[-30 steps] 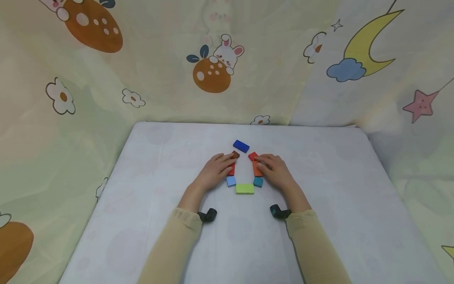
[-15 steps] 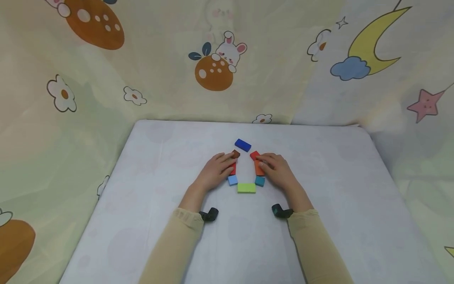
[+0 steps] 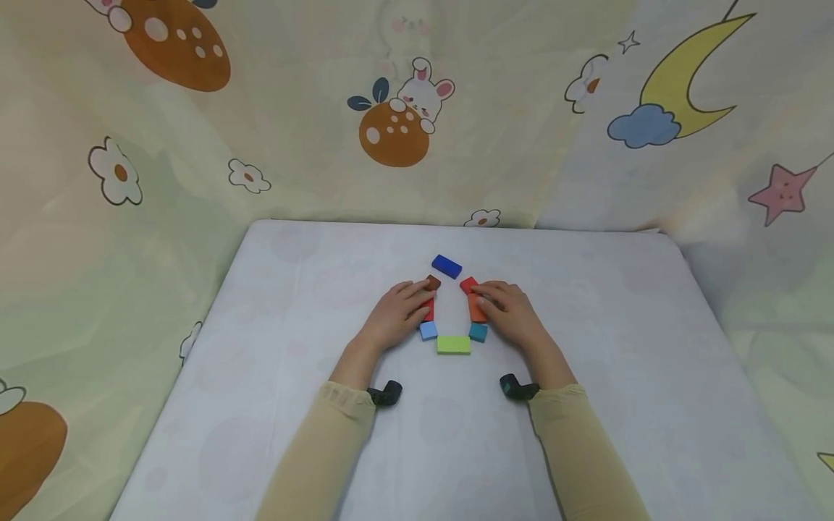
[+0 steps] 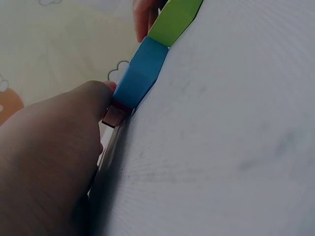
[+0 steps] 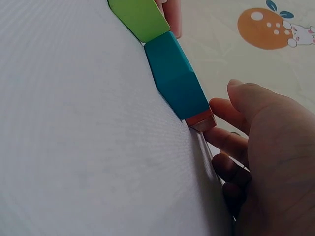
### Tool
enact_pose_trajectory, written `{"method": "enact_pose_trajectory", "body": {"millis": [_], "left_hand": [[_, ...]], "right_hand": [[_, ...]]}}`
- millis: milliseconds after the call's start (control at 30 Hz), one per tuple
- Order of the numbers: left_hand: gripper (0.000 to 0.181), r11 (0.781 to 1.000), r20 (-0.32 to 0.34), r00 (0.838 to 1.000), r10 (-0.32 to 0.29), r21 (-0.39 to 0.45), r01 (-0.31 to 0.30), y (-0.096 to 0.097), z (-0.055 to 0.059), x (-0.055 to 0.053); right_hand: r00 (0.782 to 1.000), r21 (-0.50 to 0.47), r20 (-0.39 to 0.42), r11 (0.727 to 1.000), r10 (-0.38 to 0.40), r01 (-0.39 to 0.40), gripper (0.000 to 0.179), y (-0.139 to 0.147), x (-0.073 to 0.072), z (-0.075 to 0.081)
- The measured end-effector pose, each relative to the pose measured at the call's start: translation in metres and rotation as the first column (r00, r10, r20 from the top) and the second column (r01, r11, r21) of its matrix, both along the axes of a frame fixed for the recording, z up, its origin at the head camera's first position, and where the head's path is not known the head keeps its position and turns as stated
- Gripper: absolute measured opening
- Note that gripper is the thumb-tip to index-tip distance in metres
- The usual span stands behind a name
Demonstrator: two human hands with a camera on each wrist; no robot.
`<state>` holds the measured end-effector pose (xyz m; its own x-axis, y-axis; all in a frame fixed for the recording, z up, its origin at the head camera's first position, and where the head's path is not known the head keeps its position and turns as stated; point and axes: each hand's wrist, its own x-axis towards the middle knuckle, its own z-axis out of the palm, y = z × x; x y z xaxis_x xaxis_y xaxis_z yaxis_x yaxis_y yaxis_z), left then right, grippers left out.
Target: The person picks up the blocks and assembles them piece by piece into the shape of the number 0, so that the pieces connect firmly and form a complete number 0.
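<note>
Several coloured wooden blocks form a ring on the white table. My left hand lies along its left side, fingertips on the brown block and thumb by a red block. On the opposite side, my right hand touches a smaller red block with its fingertips, its thumb over the orange block. A light blue block, a lime green block and a teal block make the near end. In the right wrist view, my right fingers are loosely bent beside the orange block.
At the far end a dark blue block lies slanted, with gaps to its neighbours. The white table ends at a patterned cloth backdrop. Both wrists wear small black cameras.
The head view has shifted slightly. Both hands and the blocks keep their places.
</note>
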<state>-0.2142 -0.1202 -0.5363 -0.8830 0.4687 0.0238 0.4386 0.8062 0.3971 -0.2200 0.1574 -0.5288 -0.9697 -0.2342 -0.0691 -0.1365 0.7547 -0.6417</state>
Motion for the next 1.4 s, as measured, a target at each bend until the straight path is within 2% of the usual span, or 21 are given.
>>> {"method": "enact_pose_trajectory", "body": {"millis": [267,400,600,967,1067,1267,1400], "left_hand": [[0.046,0.999,-0.006,1.0,-0.011,0.041,0.011,-0.0023,-0.0034,-0.0006],[0.038,0.996,0.001,0.999,-0.055,0.076,0.054,-0.006,-0.0044,0.001],[0.023,0.983,0.031,0.992,-0.124,0.143,0.118,-0.0095,0.0017,0.0063],[0.017,0.978,0.016,0.99,-0.138,0.161,0.134,-0.0094,0.0011,0.0058],[0.018,0.979,0.029,0.992,-0.123,0.164,0.117,-0.0092,0.0012,0.0054],[0.031,0.989,0.045,0.999,-0.028,0.148,0.022,-0.0091,-0.0027,0.0021],[0.032,0.992,0.043,0.999,-0.007,0.126,0.002,-0.0091,-0.0041,0.0014]], "right_hand": [[1.0,0.002,-0.003,1.0,0.001,-0.001,0.041,0.001,-0.0014,-0.0012],[1.0,0.002,-0.002,1.0,0.003,-0.003,0.041,0.0008,-0.0017,-0.0018],[1.0,0.003,-0.002,1.0,-0.005,0.005,0.041,0.0011,-0.0009,0.0001],[1.0,0.006,0.006,1.0,-0.005,0.005,0.04,0.0021,-0.0014,-0.0008],[1.0,0.005,0.009,1.0,-0.006,0.005,0.04,0.002,-0.0016,-0.0007],[1.0,-0.008,0.015,1.0,-0.005,0.006,0.04,0.0015,-0.0023,0.0002],[1.0,-0.012,0.013,1.0,-0.002,0.002,0.04,0.0014,-0.0022,-0.0004]]}}
